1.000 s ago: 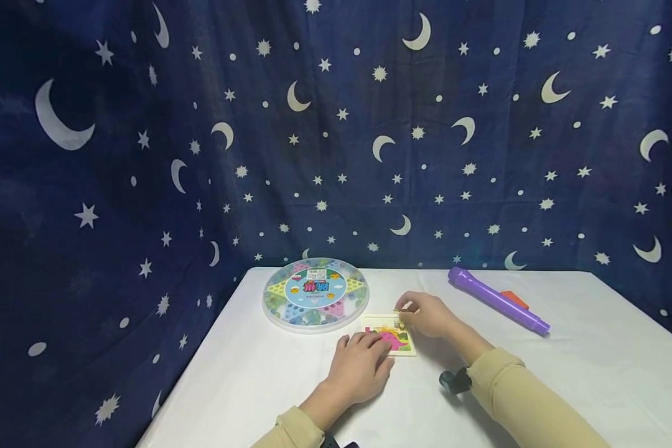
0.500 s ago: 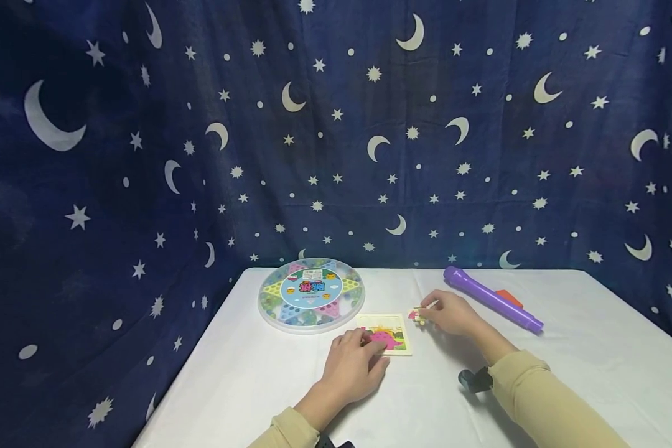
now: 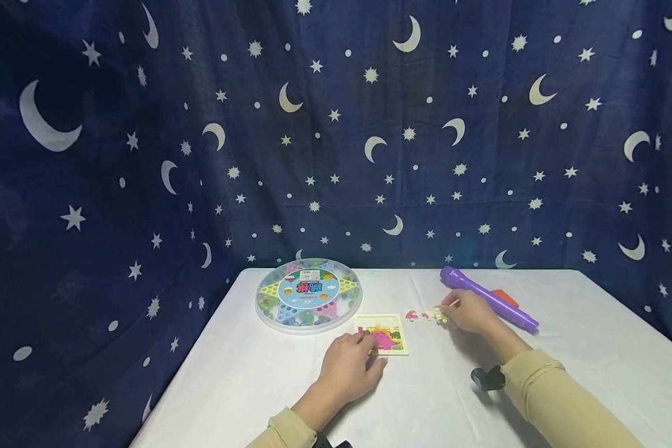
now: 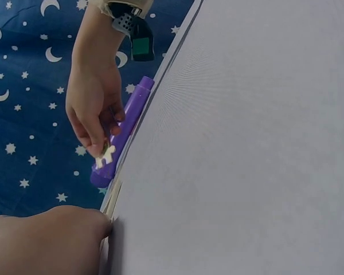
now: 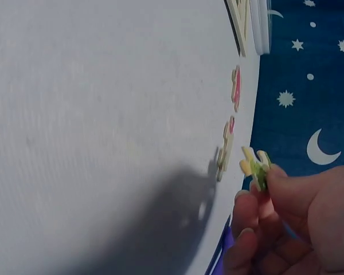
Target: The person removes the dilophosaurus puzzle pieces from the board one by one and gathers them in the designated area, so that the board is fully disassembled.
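My left hand (image 3: 344,367) rests with its fingertips on a small framed jigsaw puzzle (image 3: 405,344) showing a pink dinosaur; the fingers cover its lower left part. The top strip of the picture area is pale, without printed pieces. To the right, my right hand (image 3: 469,312) pinches a green and yellow puzzle piece (image 5: 258,169) between thumb and fingertips, just above the table. Between the frame and this hand lie a pink and white puzzle piece (image 3: 411,316) and more pale pieces (image 5: 225,152), close together on the cloth.
A round, clear-edged Chinese checkers box (image 3: 309,291) stands behind and left of the puzzle. A purple toy microphone (image 3: 501,305) lies behind my right hand, with a flat orange-red object (image 3: 505,297) beside it. A starry blue curtain (image 3: 347,155) hangs behind the table.
My right hand has moved right, away from the puzzle frame's upper right corner, carrying pieces. Some of them now lie in a row on the table. My left hand stays on the frame.
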{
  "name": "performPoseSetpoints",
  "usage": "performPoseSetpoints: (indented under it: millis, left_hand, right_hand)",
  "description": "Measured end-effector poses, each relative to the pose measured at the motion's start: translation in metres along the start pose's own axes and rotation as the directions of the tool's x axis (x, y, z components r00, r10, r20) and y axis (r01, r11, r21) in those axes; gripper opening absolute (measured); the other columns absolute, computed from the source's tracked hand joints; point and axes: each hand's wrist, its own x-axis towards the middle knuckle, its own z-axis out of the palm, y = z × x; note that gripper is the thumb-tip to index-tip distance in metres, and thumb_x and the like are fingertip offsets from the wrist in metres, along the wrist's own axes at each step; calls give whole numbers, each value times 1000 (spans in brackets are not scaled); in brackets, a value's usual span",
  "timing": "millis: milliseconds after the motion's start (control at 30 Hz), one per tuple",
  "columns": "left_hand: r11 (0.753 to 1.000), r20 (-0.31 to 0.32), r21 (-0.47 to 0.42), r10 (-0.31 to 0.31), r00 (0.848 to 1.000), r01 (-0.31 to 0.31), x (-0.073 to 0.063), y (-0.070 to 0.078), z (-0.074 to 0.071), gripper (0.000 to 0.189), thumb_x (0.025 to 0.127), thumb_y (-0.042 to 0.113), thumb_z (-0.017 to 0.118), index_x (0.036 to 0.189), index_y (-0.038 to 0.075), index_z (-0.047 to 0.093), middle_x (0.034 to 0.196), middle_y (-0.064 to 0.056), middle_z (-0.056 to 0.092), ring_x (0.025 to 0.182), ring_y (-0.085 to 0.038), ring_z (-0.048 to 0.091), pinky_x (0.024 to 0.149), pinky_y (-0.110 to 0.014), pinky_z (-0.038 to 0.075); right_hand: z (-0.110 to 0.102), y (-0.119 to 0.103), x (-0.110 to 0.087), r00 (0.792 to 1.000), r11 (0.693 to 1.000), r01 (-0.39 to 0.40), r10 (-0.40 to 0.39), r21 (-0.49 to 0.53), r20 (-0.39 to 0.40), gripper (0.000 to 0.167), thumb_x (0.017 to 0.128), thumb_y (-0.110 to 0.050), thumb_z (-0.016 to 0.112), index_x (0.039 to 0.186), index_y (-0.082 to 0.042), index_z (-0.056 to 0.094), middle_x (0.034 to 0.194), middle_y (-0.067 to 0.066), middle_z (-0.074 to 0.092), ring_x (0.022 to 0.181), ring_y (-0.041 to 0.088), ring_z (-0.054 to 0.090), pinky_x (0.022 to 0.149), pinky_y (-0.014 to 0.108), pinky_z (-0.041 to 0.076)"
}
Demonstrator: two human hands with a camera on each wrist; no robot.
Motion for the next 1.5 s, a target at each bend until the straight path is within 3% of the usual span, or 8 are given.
performPoseSetpoints:
  millis: [100, 300, 567, 800, 1067, 1500]
  left_hand:
    - [1000, -17, 2, 7, 1000, -7, -1, -1, -1, 32, 88, 42, 76, 76, 21, 54, 65, 13, 43, 65, -12, 52, 65, -30, 45]
    - [1000, -9, 1, -10, 1000, 10, -3, -1, -1, 35, 88, 42, 76, 72, 22, 52, 66, 12, 45, 70, -12, 55, 59, -28, 41]
    - [999, -61, 38, -3, 998, 5, -4, -2, 3, 17, 87, 37, 77, 77, 25, 70, 82, 9, 66, 79, -13, 61, 66, -29, 47]
    - [998, -80, 64, 7, 997, -2, -3, 1, 1, 7, 86, 31, 77, 86, 25, 81, 80, 6, 70, 72, -13, 61, 63, -29, 48]
    - [998, -91, 66, 14, 996, -8, -2, 3, -4, 7, 85, 30, 76, 85, 25, 82, 74, 8, 69, 65, -13, 65, 56, -29, 49]
    - [994, -56, 102, 48, 997, -43, -8, 1, -6, 15, 88, 28, 72, 98, 23, 83, 87, 4, 74, 73, -15, 70, 64, -33, 53]
  right_hand:
    - [-3, 2, 0, 999, 999, -33, 33, -22, -1, 17, 97, -16, 67, 101, 0, 67, 86, 11, 64, 71, 22, 59, 60, 34, 51]
    - [-6, 6, 0, 996, 989, -94, 93, -117, -17, 16, 97, -16, 65, 97, 0, 68, 90, 13, 64, 80, 27, 58, 67, 39, 48]
    - [-5, 9, -1, 984, 969, -176, 174, -173, -28, 19, 96, -20, 69, 96, -1, 67, 84, 11, 62, 78, 28, 58, 68, 43, 47]
    - [-3, 11, -4, 987, 937, -158, 160, -312, -20, 22, 96, -21, 71, 94, 0, 67, 80, 8, 63, 76, 28, 58, 71, 49, 49]
    - [-3, 5, 0, 992, 942, -123, 115, -311, -44, 19, 95, -21, 71, 93, -3, 67, 79, 7, 63, 76, 29, 59, 69, 49, 48]
    - [29, -50, 0, 1000, 958, 20, -22, -286, -3, 13, 94, -19, 73, 95, -6, 68, 80, 4, 63, 72, 23, 56, 67, 42, 49]
